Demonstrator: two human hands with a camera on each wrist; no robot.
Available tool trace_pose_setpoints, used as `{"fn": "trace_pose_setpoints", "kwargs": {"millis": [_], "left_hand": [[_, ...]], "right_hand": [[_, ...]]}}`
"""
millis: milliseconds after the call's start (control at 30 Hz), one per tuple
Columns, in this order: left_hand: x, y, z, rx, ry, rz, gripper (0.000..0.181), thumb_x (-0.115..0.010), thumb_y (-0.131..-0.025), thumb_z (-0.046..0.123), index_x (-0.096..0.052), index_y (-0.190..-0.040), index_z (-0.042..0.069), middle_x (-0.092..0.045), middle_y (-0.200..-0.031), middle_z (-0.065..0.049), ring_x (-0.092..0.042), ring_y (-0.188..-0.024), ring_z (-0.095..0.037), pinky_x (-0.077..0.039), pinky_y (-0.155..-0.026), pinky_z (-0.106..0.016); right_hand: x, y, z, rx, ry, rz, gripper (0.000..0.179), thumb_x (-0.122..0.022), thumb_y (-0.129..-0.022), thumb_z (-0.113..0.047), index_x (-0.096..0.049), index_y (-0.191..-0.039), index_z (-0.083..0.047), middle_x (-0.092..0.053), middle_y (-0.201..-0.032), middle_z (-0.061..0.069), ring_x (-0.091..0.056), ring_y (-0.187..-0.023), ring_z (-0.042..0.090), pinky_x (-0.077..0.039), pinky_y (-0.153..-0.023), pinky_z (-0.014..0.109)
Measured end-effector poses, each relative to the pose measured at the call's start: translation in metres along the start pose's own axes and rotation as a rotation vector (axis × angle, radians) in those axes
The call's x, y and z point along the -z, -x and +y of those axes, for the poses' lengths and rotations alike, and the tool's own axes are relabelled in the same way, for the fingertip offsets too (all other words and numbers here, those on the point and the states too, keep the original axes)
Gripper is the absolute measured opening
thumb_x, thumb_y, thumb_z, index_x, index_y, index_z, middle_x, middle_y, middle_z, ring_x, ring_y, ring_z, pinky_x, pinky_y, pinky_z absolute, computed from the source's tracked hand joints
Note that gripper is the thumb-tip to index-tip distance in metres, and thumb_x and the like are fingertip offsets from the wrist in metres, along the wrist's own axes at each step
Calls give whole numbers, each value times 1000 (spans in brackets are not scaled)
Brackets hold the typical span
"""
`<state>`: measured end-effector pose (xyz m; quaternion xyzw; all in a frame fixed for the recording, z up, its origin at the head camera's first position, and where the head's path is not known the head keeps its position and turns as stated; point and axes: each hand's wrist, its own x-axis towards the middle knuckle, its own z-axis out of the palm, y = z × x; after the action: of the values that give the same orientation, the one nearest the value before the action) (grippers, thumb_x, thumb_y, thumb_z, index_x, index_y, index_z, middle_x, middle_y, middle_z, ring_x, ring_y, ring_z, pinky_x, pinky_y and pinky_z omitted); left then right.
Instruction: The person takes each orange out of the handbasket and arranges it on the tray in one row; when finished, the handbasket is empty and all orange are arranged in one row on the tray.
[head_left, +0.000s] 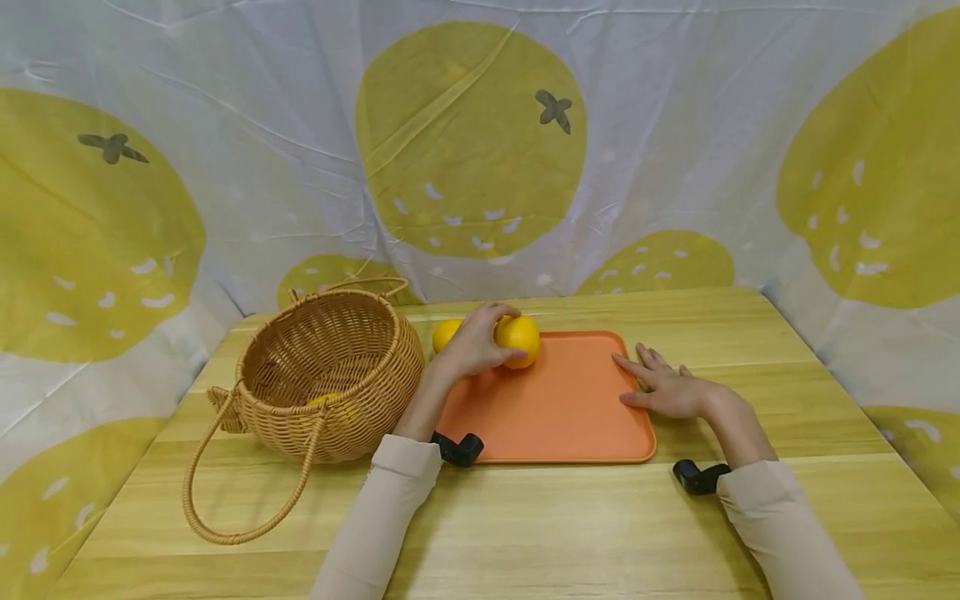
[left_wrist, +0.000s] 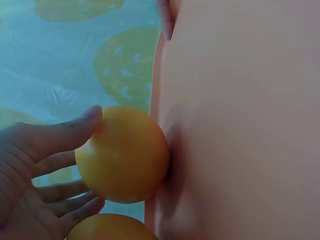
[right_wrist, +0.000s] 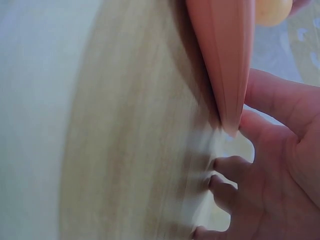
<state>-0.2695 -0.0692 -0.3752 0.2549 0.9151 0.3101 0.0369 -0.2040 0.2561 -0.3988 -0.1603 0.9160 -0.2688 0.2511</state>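
My left hand point(head_left: 474, 343) grips an orange point(head_left: 521, 340) between thumb and fingers over the back left part of a coral-coloured tray point(head_left: 570, 408). In the left wrist view that orange point(left_wrist: 125, 155) is near or touching the tray's surface; I cannot tell which. Partly hidden behind the left hand is a second orange point(head_left: 444, 334). At the tray's right edge, my right hand point(head_left: 675, 393) has its fingers spread. Its thumb and index finger touch the tray rim, and the other fingertips rest on the table, as the right wrist view shows.
A round wicker basket point(head_left: 375, 408) stands left of the tray, with a handle point(head_left: 247, 533) hanging down in front. Something yellow point(head_left: 324, 400) shows inside it. The wooden table point(head_left: 570, 533) ends at a fruit-printed cloth point(head_left: 637, 150) behind.
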Motion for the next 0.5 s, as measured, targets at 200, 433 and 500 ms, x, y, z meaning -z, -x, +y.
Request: {"fn": "trace_pose_setpoints", "kwargs": {"millis": [200,433,500], "left_hand": [[1,1,-2,0,12,-5,60,-82,-91,27,-59,-142,5,-54,-150,-16,-48,-141,-37,-41,-116,-54],[2,1,-2,-5,22,-4,59,-82,-90,27,-60,-141,4,-53,-149,-17,-49,-140,-37,-42,-115,-53],[3,1,-2,-8,17,-1,59,-82,-91,27,-61,-140,4,-53,-149,-17,-49,-140,-37,-42,-115,-53]], "right_hand": [[0,-2,5,16,-14,4,85,-57,-104,-48,-14,-167,-8,15,-168,33,16,-154,55,13,-112,81],[-5,-8,23,38,-5,21,88,-51,-101,-63,-13,-168,-21,17,-171,25,15,-157,50,12,-114,79],[-5,-9,23,42,-17,17,88,-53,-101,-62,-12,-168,-21,17,-170,26,16,-156,50,13,-113,80]]}}
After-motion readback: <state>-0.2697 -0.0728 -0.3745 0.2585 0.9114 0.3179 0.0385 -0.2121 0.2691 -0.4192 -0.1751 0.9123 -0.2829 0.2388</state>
